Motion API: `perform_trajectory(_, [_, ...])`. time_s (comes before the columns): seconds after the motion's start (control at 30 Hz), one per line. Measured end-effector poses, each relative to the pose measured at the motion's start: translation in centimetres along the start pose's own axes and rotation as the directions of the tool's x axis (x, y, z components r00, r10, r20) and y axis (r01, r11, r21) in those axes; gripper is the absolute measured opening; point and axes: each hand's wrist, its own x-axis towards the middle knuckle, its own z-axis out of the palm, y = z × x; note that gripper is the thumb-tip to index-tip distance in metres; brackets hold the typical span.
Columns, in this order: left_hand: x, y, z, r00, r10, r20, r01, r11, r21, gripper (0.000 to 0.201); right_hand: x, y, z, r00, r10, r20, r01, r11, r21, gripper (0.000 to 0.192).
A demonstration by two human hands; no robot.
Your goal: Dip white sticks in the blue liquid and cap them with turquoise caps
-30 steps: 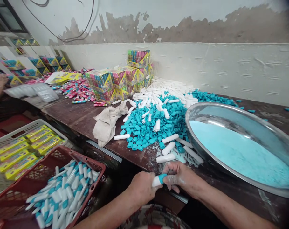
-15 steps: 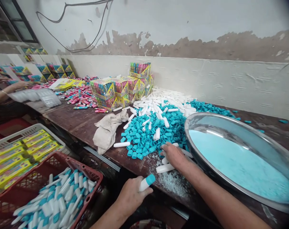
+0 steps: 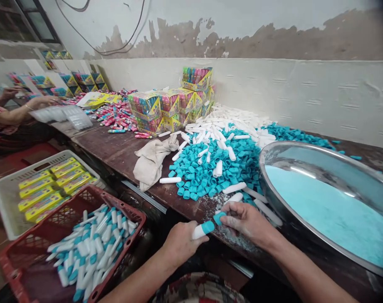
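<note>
The left hand (image 3: 181,244) has its grip clenched round a white tube (image 3: 203,229), teal-capped end pointing up and out toward the right hand (image 3: 246,221), whose grip pinches a loose teal cap (image 3: 219,218) just beside that tip. Beyond both grips lies the cap pile (image 3: 216,168); left of the left grip, the red crate (image 3: 84,248) holds capped tubes within easy reach

Shiny metal basin (image 3: 305,151), matt plastic caps (image 3: 210,168), rough worn wood table (image 3: 115,153), crumpled cloth rag (image 3: 151,162).
</note>
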Motion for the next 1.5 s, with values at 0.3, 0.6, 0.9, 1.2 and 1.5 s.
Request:
perform_trajectory(0.3, [-0.3, 1.3, 0.5, 0.994, 0.049, 0.097, -0.063, 0.987, 0.145, 0.032, -1.5, 1.7, 3.0, 0.985, 0.122, 0.118, -0.151, 0.948, 0.282, 0.021])
perform_trajectory(0.6, [-3.1, -1.6, 0.0, 0.995, -0.049, 0.083, 0.042, 0.996, 0.085, 0.030, -2.1, 2.0, 6.1, 0.997, 0.039, 0.067, -0.044, 0.996, 0.076, 0.010])
perform_trajectory(0.9, [-9.4, -19.6, -8.0, 0.831, -0.483, -0.275, 0.552, 0.773, 0.313, 0.033, -1.7, 2.6, -1.5, 0.952, -0.293, -0.088, 0.034, 0.388, -0.921, 0.028])
perform_trajectory(1.2, [-0.2, -5.2, -5.4, 0.856, 0.181, -0.485, -0.141, 0.983, 0.119, 0.026, -0.2, 1.7, 0.5, 0.946, -0.313, 0.084, 0.136, 0.147, -0.980, 0.026])
perform_trajectory(1.5, [4.8, -0.7, -1.4, 0.655, 0.428, -0.623, -0.442, 0.886, 0.143, 0.020, -5.5, -0.3, -2.9, 0.918, -0.375, -0.125, 0.093, 0.511, -0.855, 0.012])
